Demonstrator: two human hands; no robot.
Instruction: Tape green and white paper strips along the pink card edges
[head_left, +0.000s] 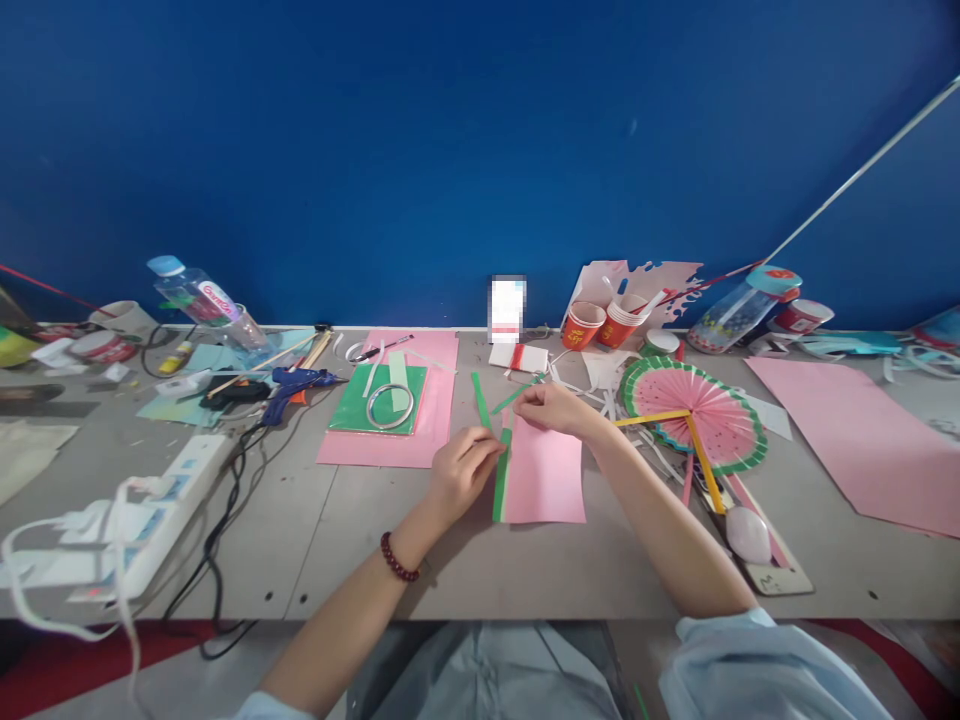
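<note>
A sheet of pink paper [546, 475] lies before me, with a green paper strip [501, 490] along its left edge. My left hand [463, 472], wearing a dark red bead bracelet [397, 558], has its fingers pressed together on that strip near its upper part. At the sheet's top edge, my right hand [559, 410] is closed in a pinch; what sits between its fingertips is too small to tell. A loose green strip [480, 398] lies just beyond my left fingertips. Another thin green piece [517, 393] is beside my right fingers.
On the left are a tape ring [390, 406] on green paper [349, 412], a blue glue gun [289, 392] and a power strip [176, 510]. To the right lie a watermelon-patterned paper fan [709, 400] and pink paper [862, 440]. Paper cups [583, 326] and a blurred phone [507, 308] stand behind.
</note>
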